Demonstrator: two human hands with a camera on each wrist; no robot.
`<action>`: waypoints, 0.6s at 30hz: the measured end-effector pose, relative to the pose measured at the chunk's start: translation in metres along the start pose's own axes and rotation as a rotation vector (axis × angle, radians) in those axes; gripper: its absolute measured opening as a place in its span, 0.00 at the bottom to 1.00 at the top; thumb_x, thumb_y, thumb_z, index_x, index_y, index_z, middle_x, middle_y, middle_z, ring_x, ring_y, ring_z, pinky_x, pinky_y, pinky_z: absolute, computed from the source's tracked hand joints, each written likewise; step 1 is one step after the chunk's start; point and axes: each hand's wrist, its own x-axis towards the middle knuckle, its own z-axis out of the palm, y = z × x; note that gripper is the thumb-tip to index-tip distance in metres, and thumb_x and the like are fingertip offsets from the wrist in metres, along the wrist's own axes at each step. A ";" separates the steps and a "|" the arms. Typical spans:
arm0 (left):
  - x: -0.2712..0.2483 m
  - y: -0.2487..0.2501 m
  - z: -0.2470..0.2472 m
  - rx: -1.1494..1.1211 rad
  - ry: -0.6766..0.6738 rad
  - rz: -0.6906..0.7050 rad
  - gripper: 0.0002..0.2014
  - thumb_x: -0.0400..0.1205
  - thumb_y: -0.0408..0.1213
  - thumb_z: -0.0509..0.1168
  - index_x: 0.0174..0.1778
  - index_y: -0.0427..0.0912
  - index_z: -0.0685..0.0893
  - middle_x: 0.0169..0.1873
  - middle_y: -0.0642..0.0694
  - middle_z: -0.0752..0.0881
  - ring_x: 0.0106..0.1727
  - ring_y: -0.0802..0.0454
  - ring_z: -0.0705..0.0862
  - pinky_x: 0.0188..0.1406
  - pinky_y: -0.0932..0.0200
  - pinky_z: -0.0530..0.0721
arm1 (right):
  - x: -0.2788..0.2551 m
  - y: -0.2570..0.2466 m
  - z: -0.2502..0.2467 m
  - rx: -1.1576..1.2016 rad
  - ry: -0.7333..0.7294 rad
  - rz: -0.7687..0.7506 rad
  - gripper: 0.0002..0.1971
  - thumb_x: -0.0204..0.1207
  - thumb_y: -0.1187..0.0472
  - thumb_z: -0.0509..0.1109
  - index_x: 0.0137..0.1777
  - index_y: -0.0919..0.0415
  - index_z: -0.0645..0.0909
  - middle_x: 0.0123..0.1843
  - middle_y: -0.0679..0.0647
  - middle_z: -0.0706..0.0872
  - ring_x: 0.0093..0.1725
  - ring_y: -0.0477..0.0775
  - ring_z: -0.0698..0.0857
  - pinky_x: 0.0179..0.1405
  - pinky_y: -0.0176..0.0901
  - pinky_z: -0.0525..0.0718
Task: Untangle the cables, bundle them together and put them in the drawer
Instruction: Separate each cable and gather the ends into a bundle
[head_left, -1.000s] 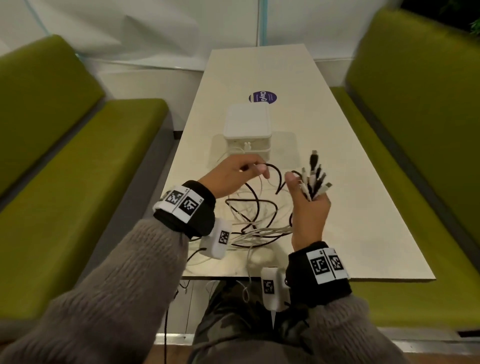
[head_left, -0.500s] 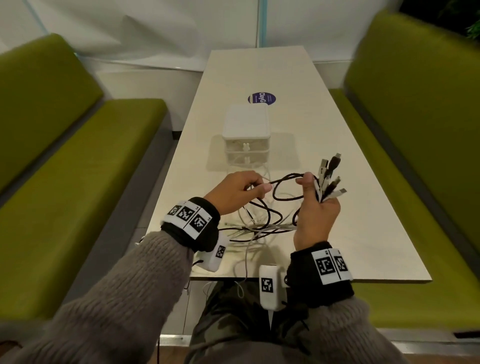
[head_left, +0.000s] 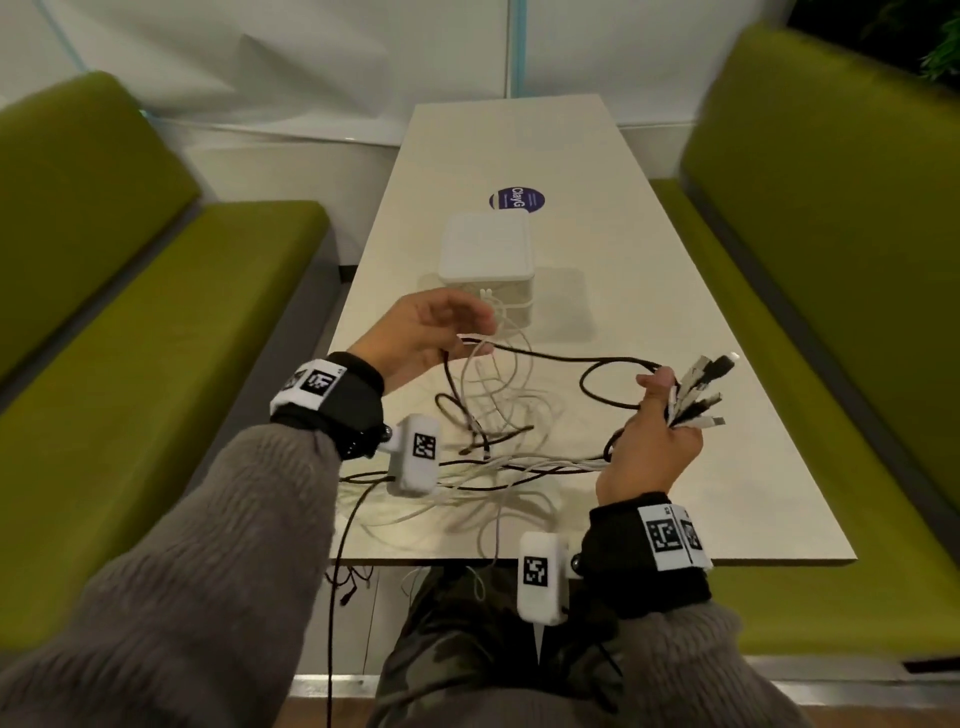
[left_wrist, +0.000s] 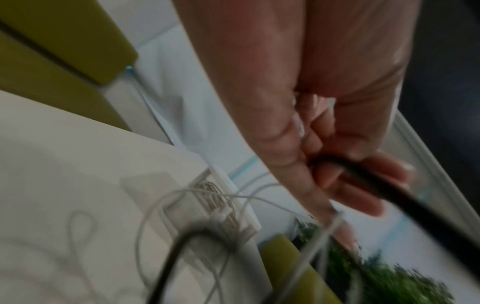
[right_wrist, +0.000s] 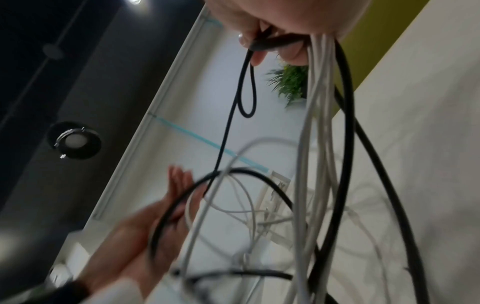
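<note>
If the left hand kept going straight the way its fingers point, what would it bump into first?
Probably the small white plastic drawer box on the table: the left hand, gripping a black cable, points its fingers roughly at the box's front, though depth is unclear.

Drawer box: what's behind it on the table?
Behind the drawer box, a round purple sticker lies on the table; its near edge is hidden by the box.

White table (head_left: 649, 332) bears drawer box (head_left: 485, 254), sticker (head_left: 517, 199), loose cables (head_left: 498, 467).
</note>
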 end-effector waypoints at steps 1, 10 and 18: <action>0.000 0.001 -0.007 0.006 -0.011 -0.014 0.26 0.71 0.05 0.51 0.39 0.37 0.87 0.39 0.41 0.88 0.46 0.48 0.86 0.55 0.47 0.86 | 0.004 0.000 -0.002 0.018 0.027 0.008 0.17 0.65 0.36 0.73 0.37 0.50 0.86 0.38 0.48 0.76 0.36 0.49 0.72 0.40 0.49 0.72; -0.001 0.001 0.009 0.960 0.093 0.193 0.18 0.75 0.19 0.57 0.48 0.45 0.84 0.49 0.52 0.83 0.45 0.66 0.79 0.45 0.68 0.75 | 0.002 -0.003 0.001 0.010 -0.017 -0.019 0.13 0.79 0.47 0.69 0.39 0.53 0.85 0.28 0.46 0.71 0.26 0.48 0.65 0.27 0.44 0.67; 0.006 -0.041 0.054 1.092 -0.251 -0.022 0.17 0.82 0.37 0.63 0.68 0.46 0.76 0.58 0.52 0.81 0.44 0.56 0.80 0.49 0.65 0.77 | -0.007 -0.016 0.002 0.051 -0.072 -0.006 0.13 0.82 0.51 0.66 0.39 0.57 0.83 0.21 0.43 0.67 0.18 0.42 0.63 0.16 0.35 0.64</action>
